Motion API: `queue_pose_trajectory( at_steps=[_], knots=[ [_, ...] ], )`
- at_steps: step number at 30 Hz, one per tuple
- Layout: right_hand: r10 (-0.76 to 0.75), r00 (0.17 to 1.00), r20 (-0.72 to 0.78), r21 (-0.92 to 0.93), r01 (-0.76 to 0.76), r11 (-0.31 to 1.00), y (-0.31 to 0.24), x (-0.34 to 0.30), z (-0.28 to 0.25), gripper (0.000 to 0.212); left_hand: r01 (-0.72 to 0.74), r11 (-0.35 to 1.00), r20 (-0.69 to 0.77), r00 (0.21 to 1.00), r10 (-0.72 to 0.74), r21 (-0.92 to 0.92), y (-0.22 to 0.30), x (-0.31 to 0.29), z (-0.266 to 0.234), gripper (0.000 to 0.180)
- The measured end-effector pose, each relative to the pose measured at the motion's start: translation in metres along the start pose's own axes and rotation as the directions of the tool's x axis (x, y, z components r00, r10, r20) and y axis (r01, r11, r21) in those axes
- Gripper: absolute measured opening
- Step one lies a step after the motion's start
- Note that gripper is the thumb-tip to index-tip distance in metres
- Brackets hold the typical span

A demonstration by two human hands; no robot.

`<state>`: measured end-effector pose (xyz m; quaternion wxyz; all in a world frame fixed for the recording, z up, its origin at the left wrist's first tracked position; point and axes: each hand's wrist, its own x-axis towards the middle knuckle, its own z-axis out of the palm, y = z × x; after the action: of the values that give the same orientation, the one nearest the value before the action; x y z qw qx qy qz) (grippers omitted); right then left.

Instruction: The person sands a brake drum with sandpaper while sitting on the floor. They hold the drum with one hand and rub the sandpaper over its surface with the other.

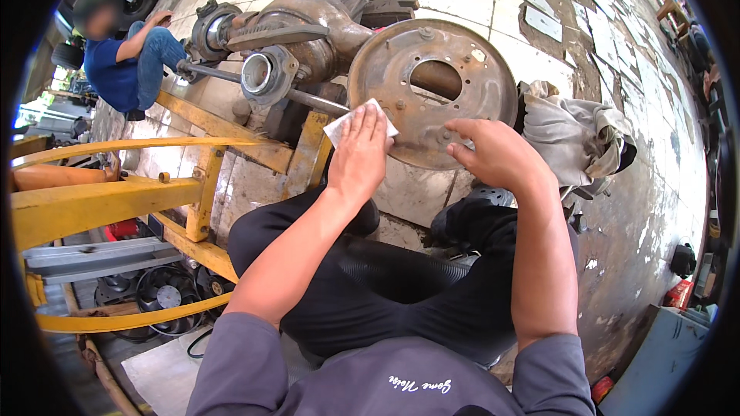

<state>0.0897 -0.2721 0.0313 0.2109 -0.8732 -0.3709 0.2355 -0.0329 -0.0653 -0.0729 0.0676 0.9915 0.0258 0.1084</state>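
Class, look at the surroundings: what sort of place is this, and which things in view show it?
Probably a vehicle repair workshop: there is a large, rusty axle housing, a round metal backing plate with bolt holes, and, at lower left, a bladed fan.

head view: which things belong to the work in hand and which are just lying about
Likely in use:
white squarish cloth or paper, under the left hand
round brown rusty metal plate, its lower right beneath the right hand

Apparently just lying about:
round black fan
crumpled beige fabric
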Motion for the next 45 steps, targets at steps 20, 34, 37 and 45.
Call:
queue_pose_trajectory(
  at_steps=[20, 34, 37, 45],
  knots=[
    [0.005, 1.000, -0.030, 0.023, -0.005, 1.000, 0.002, -0.002, 0.001, 0.039, -0.084, 0.996, -0.015, 0.996, 0.084, -0.011, 0.017, -0.004, 0.006, 0.048],
    [0.020, 1.000, -0.008, 0.003, -0.020, 1.000, -0.002, 0.000, 0.000, 0.041, -0.168, 0.982, -0.011, 0.986, 0.168, -0.080, 0.026, -0.010, 0.005, 0.048],
    [0.027, 1.000, -0.004, 0.014, -0.027, 1.000, -0.001, 0.000, 0.002, 0.041, -0.172, 0.977, -0.022, 0.985, 0.170, -0.126, 0.023, -0.009, 0.002, 0.050],
    [0.035, 0.999, 0.017, -0.003, -0.035, 0.999, 0.000, 0.001, 0.002, 0.041, -0.158, 0.982, -0.054, 0.987, 0.154, -0.098, 0.015, -0.010, 0.009, 0.046]
  ],
)
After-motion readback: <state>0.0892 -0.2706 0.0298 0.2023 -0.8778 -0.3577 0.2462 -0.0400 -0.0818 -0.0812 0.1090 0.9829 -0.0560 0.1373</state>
